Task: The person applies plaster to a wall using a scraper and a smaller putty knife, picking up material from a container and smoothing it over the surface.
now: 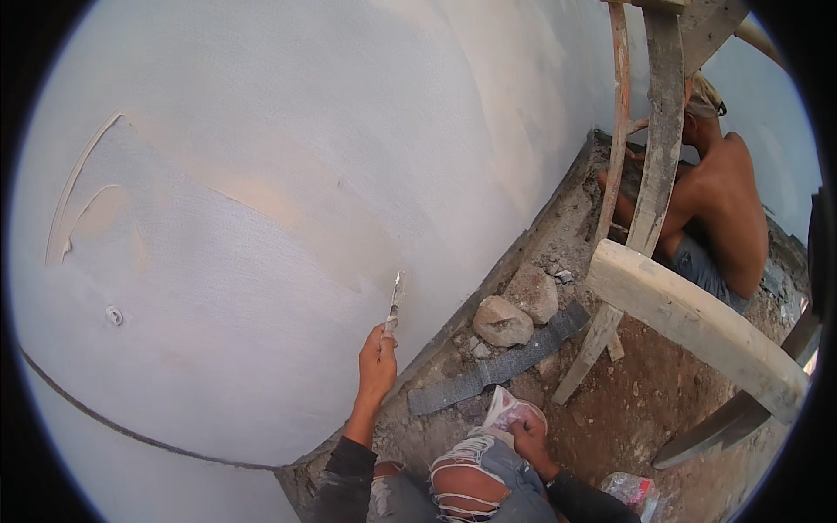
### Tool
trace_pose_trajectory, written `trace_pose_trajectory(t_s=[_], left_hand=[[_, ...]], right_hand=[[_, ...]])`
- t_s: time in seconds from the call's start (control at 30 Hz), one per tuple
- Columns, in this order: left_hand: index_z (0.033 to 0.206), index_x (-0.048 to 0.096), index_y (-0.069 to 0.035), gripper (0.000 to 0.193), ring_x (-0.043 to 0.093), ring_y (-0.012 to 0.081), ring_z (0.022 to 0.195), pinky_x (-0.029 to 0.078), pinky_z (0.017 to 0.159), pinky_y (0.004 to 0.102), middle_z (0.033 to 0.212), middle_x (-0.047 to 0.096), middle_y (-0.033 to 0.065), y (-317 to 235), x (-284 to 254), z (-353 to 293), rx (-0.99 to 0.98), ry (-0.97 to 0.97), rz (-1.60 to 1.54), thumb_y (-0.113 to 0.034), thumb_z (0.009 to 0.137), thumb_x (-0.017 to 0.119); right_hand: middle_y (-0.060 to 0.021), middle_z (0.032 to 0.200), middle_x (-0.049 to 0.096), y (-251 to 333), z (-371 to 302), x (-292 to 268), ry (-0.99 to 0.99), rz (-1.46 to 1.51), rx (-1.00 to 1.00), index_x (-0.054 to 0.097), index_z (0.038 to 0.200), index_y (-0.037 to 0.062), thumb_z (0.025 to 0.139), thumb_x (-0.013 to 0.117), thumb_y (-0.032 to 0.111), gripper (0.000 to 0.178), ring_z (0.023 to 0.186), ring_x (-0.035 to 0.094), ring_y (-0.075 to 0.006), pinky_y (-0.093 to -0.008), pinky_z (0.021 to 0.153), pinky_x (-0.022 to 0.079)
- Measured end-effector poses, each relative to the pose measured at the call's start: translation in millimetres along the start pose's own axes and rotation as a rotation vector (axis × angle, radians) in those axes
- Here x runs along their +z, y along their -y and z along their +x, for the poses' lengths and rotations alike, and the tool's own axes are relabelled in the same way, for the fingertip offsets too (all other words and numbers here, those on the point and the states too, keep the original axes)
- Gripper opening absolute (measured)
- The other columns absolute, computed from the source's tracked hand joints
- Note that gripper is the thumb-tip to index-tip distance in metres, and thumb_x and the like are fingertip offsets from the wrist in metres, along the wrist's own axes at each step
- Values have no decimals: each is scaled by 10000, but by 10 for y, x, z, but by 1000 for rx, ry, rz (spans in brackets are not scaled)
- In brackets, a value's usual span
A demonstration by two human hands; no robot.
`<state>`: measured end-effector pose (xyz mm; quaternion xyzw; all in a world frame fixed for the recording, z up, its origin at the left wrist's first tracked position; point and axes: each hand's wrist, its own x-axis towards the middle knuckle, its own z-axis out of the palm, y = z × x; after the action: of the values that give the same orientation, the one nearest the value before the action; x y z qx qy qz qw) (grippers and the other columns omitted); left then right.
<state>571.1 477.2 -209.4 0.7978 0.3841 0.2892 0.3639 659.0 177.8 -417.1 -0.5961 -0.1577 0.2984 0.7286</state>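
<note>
My left hand [376, 364] is closed around the handle of a putty knife [397, 295], its blade pointing up and close to the pale wall [261, 174]. Smears and ridges of whitish and beige filler mark the wall's surface, with a thick curved ridge [83, 170] at the far left. In my right hand [529, 438], beside my knee, is the gathered edge of a white plastic bag [506, 406]. What the bag holds is hard to make out.
Two rocks [503, 322] and a dark grey strip [497, 362] lie on the dirt by the wall. A wooden scaffold [697, 322] stands to the right, with a crouching person [719, 200] behind it. A clear plastic bag [632, 490] lies low at the right.
</note>
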Motion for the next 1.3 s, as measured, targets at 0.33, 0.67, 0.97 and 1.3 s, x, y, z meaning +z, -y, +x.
trace_pose_trajectory(t_s=[0.33, 0.67, 0.97, 1.3], left_hand=[[1321, 565, 0, 336, 645, 205, 752, 521, 709, 362, 881, 686, 124, -525, 478, 267, 237, -249, 104, -249, 1100, 605], [1095, 670, 21, 364, 628, 269, 659, 491, 656, 413, 747, 670, 163, -741, 519, 641, 90, -273, 121, -318, 1124, 537], [1103, 658, 18, 324, 632, 282, 639, 494, 640, 422, 746, 673, 173, -776, 602, 547, 118, -337, 158, -286, 1121, 546], [1215, 642, 23, 301, 603, 202, 736, 498, 702, 368, 852, 670, 137, -1235, 273, 809, 466, -44, 236, -254, 1111, 587]], right_hand=[[-39, 969, 718, -75, 49, -26, 41, -28, -39, 708, 1147, -22, 964, 618, 17, 208, 912, 645, -130, -313, 812, 511], [-42, 993, 728, -147, 29, 78, 39, -27, -14, 702, 1174, -29, 972, 618, 19, 224, 908, 654, -127, -311, 822, 523], [-39, 989, 726, -207, 117, 93, 53, 42, -43, 710, 1171, -10, 977, 624, 16, 214, 915, 649, -120, -314, 826, 524], [-30, 1028, 742, -94, 86, 118, 86, 5, 10, 715, 1167, -9, 952, 610, -23, 241, 939, 678, -121, -305, 858, 536]])
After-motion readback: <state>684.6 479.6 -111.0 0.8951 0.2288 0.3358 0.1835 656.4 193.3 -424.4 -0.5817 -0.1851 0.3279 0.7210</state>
